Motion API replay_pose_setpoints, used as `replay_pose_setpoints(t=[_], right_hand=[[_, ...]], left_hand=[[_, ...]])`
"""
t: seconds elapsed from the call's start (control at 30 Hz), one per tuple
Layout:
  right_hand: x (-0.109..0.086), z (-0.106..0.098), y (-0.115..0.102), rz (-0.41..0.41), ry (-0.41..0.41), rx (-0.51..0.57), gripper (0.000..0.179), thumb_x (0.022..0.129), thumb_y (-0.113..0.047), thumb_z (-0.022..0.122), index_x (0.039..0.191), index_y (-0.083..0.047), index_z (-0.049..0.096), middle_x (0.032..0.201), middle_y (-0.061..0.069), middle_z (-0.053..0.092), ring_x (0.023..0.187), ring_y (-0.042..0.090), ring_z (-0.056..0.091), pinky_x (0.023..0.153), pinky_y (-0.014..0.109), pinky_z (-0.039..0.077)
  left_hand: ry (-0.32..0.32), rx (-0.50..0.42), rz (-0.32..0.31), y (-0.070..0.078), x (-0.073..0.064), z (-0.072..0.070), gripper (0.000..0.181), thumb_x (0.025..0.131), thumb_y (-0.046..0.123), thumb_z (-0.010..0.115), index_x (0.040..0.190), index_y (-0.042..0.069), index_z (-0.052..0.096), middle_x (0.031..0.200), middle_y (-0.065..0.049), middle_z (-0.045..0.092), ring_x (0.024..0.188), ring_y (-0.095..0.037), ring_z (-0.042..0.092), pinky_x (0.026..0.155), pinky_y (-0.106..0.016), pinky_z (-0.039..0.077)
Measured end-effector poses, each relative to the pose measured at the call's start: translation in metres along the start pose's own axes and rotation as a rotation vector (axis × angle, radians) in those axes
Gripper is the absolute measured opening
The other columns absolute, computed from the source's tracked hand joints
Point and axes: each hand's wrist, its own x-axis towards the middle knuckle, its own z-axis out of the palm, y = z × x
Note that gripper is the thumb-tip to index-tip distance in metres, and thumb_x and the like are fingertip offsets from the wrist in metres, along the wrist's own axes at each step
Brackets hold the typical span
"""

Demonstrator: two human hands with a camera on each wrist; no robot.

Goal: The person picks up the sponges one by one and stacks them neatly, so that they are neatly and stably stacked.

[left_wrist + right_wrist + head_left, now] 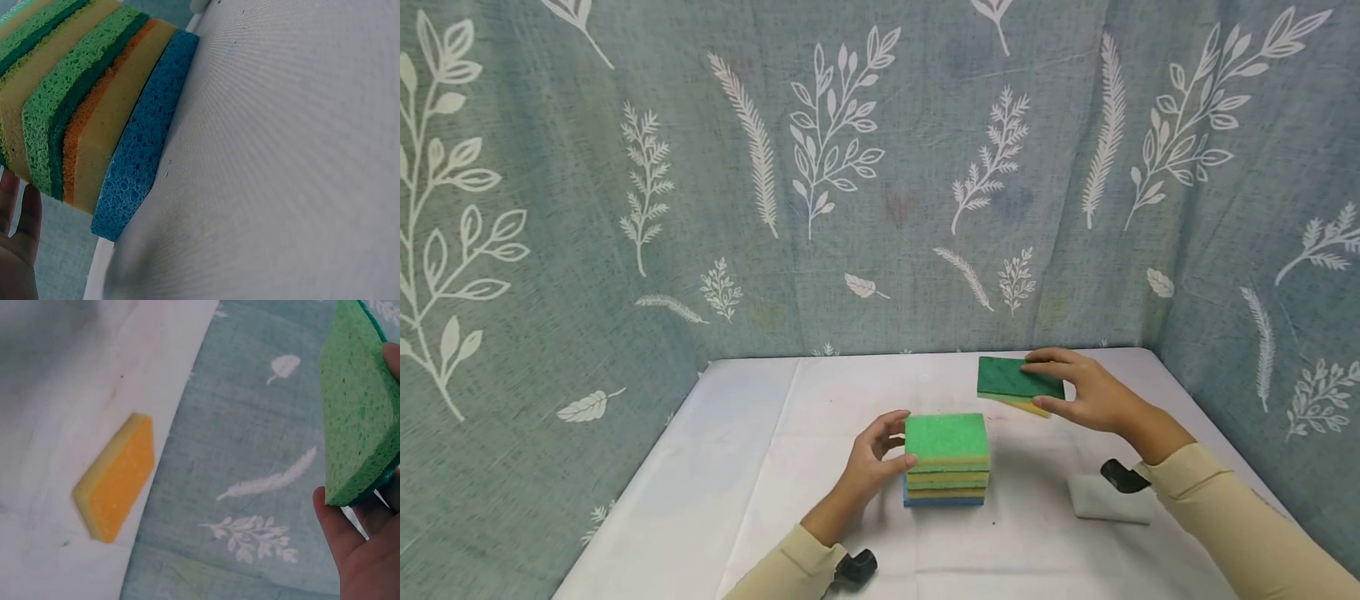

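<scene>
A neat stack of sponges stands on the table, a blue sponge at its bottom and a light green face on top. Along its left side is my left hand, the thumb at the near corner and the other fingers toward the back. Straight fingers show beside the upper layers in the left wrist view. My right hand grips a green sponge by its edges, raised over the table's far right, dark green scrub side up in the head view. Partly beneath it lies a yellow-orange sponge.
A pale grey-white flat piece lies on the table at the right, below the right forearm. The white-covered table ends at a leaf-patterned curtain at the back and both sides.
</scene>
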Motion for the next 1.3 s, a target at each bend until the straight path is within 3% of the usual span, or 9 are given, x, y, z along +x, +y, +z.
replay_pose_setpoints(t=[0.3, 0.53, 1.03, 1.3], right_hand=[[-0.001, 0.011, -0.014, -0.135, 0.053, -0.03, 0.046, 0.086, -0.024, 0.075, 0.129, -0.011, 0.064, 0.137, 0.01, 0.05, 0.124, 0.031, 0.047, 0.092, 0.052, 0.045], [0.002, 0.019, -0.023, -0.233, 0.069, -0.039, 0.047, 0.085, -0.023, 0.076, 0.129, -0.011, 0.064, 0.137, 0.012, 0.049, 0.126, 0.028, 0.045, 0.093, 0.049, 0.044], [0.011, 0.032, -0.037, -0.306, 0.058, -0.003, 0.045, 0.087, -0.026, 0.075, 0.128, -0.011, 0.065, 0.136, 0.014, 0.049, 0.127, 0.029, 0.045, 0.097, 0.046, 0.044], [0.018, 0.042, -0.042, -0.329, 0.06, 0.007, 0.043, 0.087, -0.028, 0.073, 0.126, -0.012, 0.066, 0.134, 0.011, 0.052, 0.127, 0.032, 0.046, 0.099, 0.051, 0.042]], left_hand=[[0.006, -0.001, 0.0, 0.001, 0.0, 0.0, 0.059, 0.083, 0.011, 0.076, 0.137, 0.008, 0.051, 0.12, -0.017, 0.06, 0.113, -0.03, 0.055, 0.1, -0.049, 0.043], [-0.016, 0.008, -0.019, 0.035, 0.0, 0.005, 0.06, 0.083, 0.0, 0.072, 0.137, -0.005, 0.046, 0.12, -0.029, 0.056, 0.113, -0.04, 0.053, 0.099, -0.053, 0.042], [-0.014, 0.015, -0.008, 0.033, 0.0, 0.004, 0.06, 0.083, 0.001, 0.072, 0.137, -0.005, 0.046, 0.12, -0.028, 0.056, 0.113, -0.039, 0.054, 0.099, -0.054, 0.042], [-0.014, 0.017, 0.0, 0.033, 0.0, 0.004, 0.059, 0.083, -0.001, 0.072, 0.136, -0.005, 0.047, 0.119, -0.027, 0.057, 0.113, -0.039, 0.054, 0.098, -0.058, 0.041]])
